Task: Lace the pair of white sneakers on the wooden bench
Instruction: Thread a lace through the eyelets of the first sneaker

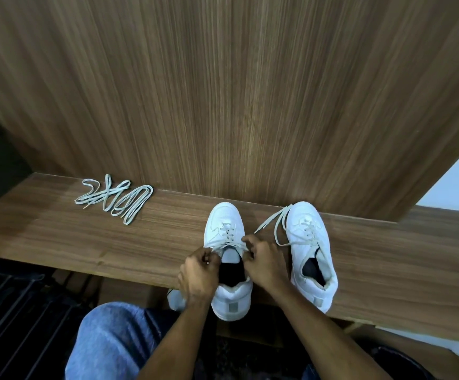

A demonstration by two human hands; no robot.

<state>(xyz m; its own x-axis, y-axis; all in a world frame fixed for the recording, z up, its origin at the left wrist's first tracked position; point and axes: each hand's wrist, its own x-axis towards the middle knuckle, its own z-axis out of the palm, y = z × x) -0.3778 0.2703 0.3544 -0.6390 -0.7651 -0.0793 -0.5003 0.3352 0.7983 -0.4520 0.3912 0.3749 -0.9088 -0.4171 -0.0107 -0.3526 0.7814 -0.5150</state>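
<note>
Nearest the camera, a blue denim knee [113, 341], faded and soft-looking, sits below the front edge of the table [58, 237], a long wood-grain plank with fine straight streaks. Landmark: the left sneaker [227, 259], smooth white leather-like upper, rounded toe, dark lining, grey tab at heel, heel overhanging the table's near edge. Both hands work at its throat. Left hand [199, 272], on the sneaker's left side, fingers curled tight, pinching one flat lace end. Right hand [264, 260], on the sneaker's right side, fingers also curled, pinching the other end of the same lace [228, 244], which is drawn taut across the upper eyelets; the lower eyelets show criss-crossed rows. Just right of the landmark sneaker, near but apart, stands the right sneaker [310, 256], same white material, laced partway, its flat off-white lace ends [274, 223] lying loose and curving out toward the gap between the shoes. Well left of and farther back than the landmark sneaker, a tangled spare lace bundle [116, 197], flat pale cord in loops, lies on the table near the back. Behind everything, a tall wooden panel [222, 91] with vertical grain rises from the table's rear edge.
</note>
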